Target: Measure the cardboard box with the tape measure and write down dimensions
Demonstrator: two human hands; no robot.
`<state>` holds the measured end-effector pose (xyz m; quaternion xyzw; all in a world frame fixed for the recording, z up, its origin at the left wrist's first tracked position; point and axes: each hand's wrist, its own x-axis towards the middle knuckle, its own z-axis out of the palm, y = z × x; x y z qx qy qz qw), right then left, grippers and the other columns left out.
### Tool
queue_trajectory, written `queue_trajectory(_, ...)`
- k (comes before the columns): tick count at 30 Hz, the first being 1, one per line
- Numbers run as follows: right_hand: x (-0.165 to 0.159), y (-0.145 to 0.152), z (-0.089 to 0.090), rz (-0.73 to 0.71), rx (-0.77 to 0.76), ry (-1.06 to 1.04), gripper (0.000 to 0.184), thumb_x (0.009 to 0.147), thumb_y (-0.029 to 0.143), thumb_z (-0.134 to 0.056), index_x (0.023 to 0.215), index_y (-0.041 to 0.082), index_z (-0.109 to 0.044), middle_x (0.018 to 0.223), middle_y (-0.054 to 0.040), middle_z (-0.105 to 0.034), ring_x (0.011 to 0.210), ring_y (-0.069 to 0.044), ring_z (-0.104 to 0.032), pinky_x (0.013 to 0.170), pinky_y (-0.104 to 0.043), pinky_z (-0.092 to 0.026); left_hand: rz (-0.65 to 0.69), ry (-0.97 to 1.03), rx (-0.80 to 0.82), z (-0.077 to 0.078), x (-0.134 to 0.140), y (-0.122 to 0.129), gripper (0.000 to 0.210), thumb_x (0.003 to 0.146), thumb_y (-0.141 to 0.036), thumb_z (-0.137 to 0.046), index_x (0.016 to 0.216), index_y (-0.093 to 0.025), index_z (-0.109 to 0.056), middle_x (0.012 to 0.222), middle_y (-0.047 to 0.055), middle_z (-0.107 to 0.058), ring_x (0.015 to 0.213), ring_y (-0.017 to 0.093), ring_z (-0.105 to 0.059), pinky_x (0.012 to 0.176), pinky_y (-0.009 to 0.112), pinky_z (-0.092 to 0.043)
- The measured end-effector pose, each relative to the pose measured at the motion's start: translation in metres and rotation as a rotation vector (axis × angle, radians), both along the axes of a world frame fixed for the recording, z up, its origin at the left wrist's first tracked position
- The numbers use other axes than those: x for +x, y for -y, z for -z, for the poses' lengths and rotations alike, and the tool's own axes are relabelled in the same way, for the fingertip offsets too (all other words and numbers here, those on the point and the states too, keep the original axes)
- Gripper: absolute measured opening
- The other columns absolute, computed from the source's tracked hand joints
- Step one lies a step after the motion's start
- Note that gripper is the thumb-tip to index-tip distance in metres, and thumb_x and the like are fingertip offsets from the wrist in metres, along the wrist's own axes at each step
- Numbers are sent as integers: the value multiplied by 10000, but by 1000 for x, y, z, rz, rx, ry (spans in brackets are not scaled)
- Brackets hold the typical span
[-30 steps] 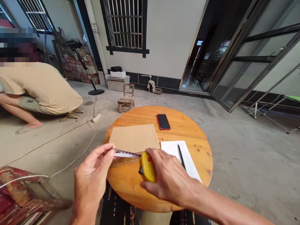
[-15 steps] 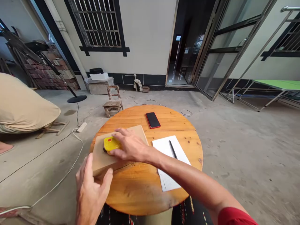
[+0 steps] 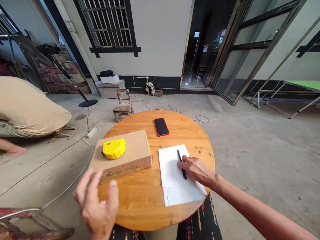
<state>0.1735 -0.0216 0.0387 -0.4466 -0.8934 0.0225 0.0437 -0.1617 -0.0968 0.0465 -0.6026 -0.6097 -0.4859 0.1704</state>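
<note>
A black pen [image 3: 184, 174] lies slantwise on white paper sheets [image 3: 169, 166] at the right of the round wooden table. My right hand [image 3: 196, 169] is over the paper, its thumb and fingertips closed around the pen's middle. On the left, a yellow tape measure [image 3: 114, 148] rests on top of a brown cardboard box [image 3: 135, 146], with no hand on it. My left hand [image 3: 98, 205] is held near the box's front left corner, fingers apart and slightly blurred, holding nothing.
A phone with a red edge [image 3: 161, 127] lies toward the back of the wooden table [image 3: 140, 206]. Beyond the table stands a small wooden chair [image 3: 123, 106]. Cables [image 3: 75, 180] run over the floor at the left, where another person's foot [image 3: 15, 151] shows.
My right hand has left the tape measure on the box and moved right to the pen. My left hand has drawn slightly back from the box. The view has shifted a little.
</note>
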Motion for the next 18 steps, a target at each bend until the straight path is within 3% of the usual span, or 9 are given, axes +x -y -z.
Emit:
queue_trajectory(4,10,-4,2,-108,5,-26,221,920,97,-448,888,196,-642,965,-81,-638,746,-183,-594,718,-318,-442,471,-95,-140,-3,72,10,395,845,-71,-542,1191,-253,-599,1263,90,-599,1246,290,-514,1022,500,-458)
queue_trajectory(6,19,-4,1,-115,36,-73,233,942,113,-409,953,195,-627,966,-91,-640,753,-191,-607,702,-323,-457,574,-106,-230,1,100,1,333,867,-56,-474,1109,-225,-627,1216,92,-626,1204,261,-543,984,463,-499)
queue_trajectory(8,29,0,-4,-23,109,-239,218,963,149,-385,1018,190,-592,986,-102,-641,728,-184,-622,659,-316,-470,629,-151,-337,7,119,-14,336,867,-49,-452,1107,-200,-632,1235,100,-626,1204,252,-542,990,456,-503)
queue_trajectory(10,35,5,-12,160,145,-539,155,972,206,-402,1032,195,-544,1008,-98,-643,687,-160,-642,614,-294,-486,664,-224,-436,15,132,-29,356,846,-38,-464,1131,-174,-629,1285,114,-608,1233,264,-522,1015,473,-488)
queue_trajectory(13,37,12,-26,403,35,-981,62,944,272,-496,967,214,-504,957,-55,-653,639,-141,-671,556,-260,-508,694,-325,-515,27,143,-47,374,822,-25,-489,1159,-127,-615,1334,145,-580,1269,289,-493,1037,498,-466)
queue_trajectory(15,34,13,-34,439,-73,-1163,99,924,311,-548,927,212,-535,867,-33,-657,635,-151,-678,547,-260,-525,706,-366,-546,31,149,-54,371,832,-38,-504,1185,-113,-591,1345,153,-567,1274,291,-483,1040,498,-457)
queue_trajectory(18,28,12,-37,394,-189,-1211,270,969,397,-465,982,195,-644,852,-53,-679,614,-151,-647,563,-289,-536,709,-386,-591,33,154,-62,342,853,-74,-518,1185,-142,-569,1331,132,-569,1237,285,-504,1013,496,-467)
